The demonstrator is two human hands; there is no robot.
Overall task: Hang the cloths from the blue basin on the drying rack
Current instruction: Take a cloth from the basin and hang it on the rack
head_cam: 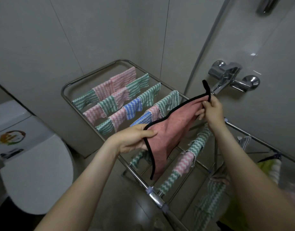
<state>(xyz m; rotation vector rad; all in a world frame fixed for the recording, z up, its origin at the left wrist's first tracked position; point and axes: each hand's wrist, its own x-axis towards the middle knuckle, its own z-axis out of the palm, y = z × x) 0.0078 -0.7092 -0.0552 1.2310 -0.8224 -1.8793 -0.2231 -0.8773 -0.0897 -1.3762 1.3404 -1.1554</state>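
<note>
A pink cloth with black trim (pixel 170 130) is stretched in the air above the metal drying rack (pixel 73 83). My left hand (pixel 135 139) pinches its near corner, thumb on top. My right hand (pixel 210 109) pinches the far corner beside the black hanging loop (pixel 207 89). Several wavy-striped cloths in pink, green and blue (pixel 120 99) hang over the rack's rails, with more on the lower rails (pixel 185 162). The blue basin is not in view.
A white toilet with its lid down (pixel 35 172) stands at the left. A chrome shower mixer (pixel 233 77) and hose are on the wall at the right. Yellow-green and pink cloths (pixel 268 169) lie at the right edge. Tiled walls close in behind the rack.
</note>
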